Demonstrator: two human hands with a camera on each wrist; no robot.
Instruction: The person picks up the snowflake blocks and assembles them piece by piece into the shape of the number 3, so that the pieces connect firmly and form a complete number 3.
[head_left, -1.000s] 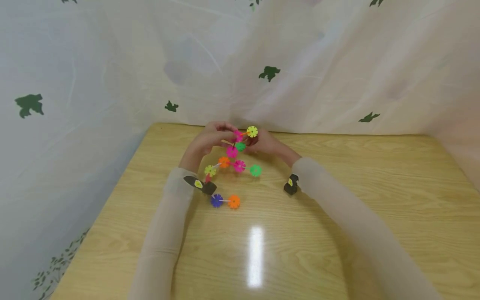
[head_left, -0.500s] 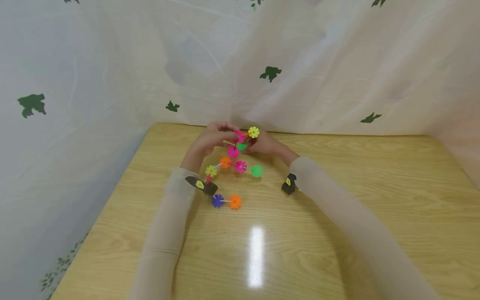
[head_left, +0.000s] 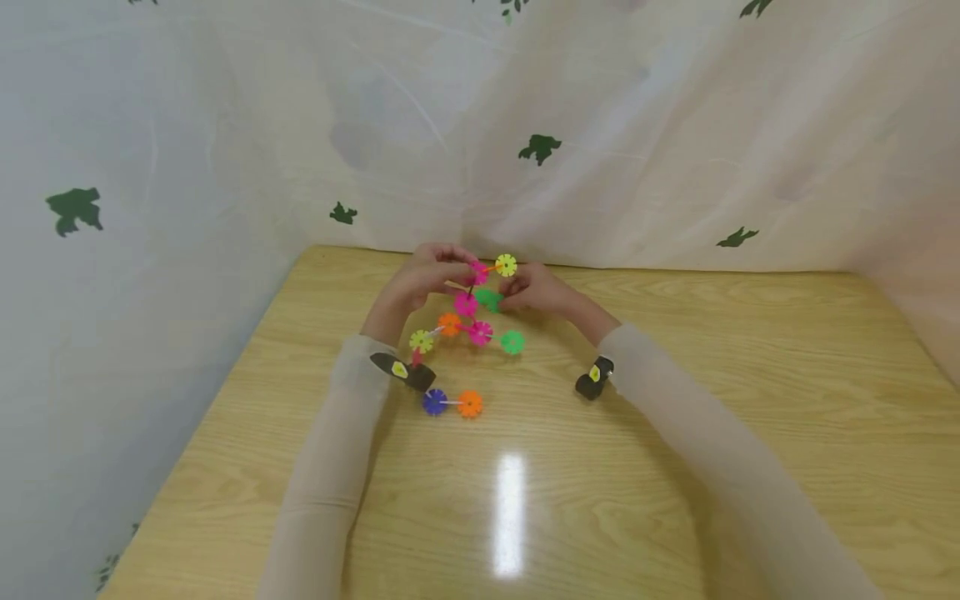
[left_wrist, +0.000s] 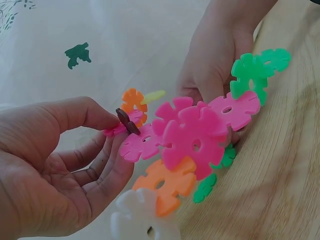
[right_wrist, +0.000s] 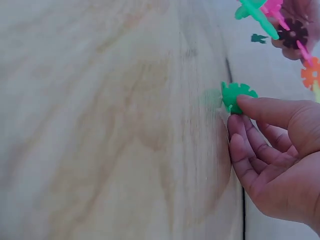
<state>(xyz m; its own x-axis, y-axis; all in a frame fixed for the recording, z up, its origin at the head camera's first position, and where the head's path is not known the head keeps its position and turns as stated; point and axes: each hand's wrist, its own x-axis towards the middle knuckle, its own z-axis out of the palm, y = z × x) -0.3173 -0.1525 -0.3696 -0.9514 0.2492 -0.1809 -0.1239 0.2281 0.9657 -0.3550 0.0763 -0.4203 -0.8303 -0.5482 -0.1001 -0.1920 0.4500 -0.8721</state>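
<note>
A chain of notched snowflake-disc building pieces in pink, orange, yellow, white, green and blue spans the space between my arms. My left hand (head_left: 423, 279) pinches it by a pink disc (head_left: 478, 272) near its far end; a brown disc (left_wrist: 128, 121) joins that one to more pink ones. An orange disc (left_wrist: 133, 104) and a yellow disc (head_left: 506, 265) stick out beyond. Low near the table's back edge, my right hand (head_left: 542, 292) pinches a separate-looking green disc (right_wrist: 236, 97) between thumb and fingers. The chain's near end has a blue disc (head_left: 435, 402) and an orange disc (head_left: 470, 404).
The wooden table (head_left: 600, 500) reaches back to a pale curtain (head_left: 622, 200) with green leaf-like prints hanging right behind its far edge. Black wrist cameras (head_left: 595, 377) sit on both cuffs. A strip of light reflects off the tabletop.
My right hand has drawn a little to the right, and more of the green disc shows at its fingertips. The left hand and the chain stay almost in place.
</note>
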